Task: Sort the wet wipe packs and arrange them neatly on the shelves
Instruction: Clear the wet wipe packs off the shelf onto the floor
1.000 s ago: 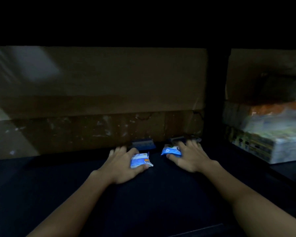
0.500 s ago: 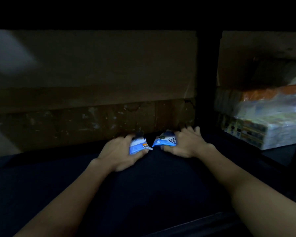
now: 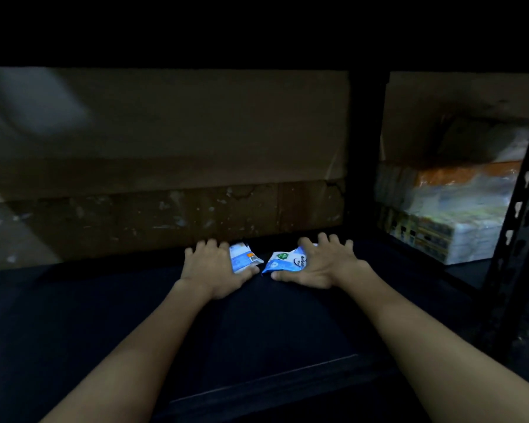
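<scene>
In the head view, a dark shelf board (image 3: 257, 331) fills the lower half of the frame, and both bare forearms reach up from the bottom edge to its far side, just below centre.

The left hand (image 3: 217, 270) lies palm down with its fingers spread and fairly straight, the fingertips close to the brown cardboard wall (image 3: 165, 166) at the back. It covers the left part of a white-and-blue wet wipe pack (image 3: 244, 259), pressing on it; the thumb runs along the pack's near edge. The pack lies flat, its long axis slanting from upper left to lower right, and its free end, bearing an orange patch, points toward the frame's centre.

The right hand (image 3: 324, 264) is also palm down with fingers splayed and straight, resting on the right part of a second blue-and-white wet wipe pack (image 3: 284, 261). The thumb lies under that pack's lower edge. Its exposed end tapers to a corner pointing lower left, so the long axis slants from lower left to upper right. The two packs lie near each other without touching, a dark gap between them.

At the right of the frame, behind a black perforated upright (image 3: 519, 209), sits a stack of plastic-wrapped bundles (image 3: 446, 215) with an orange band, blurred.
</scene>
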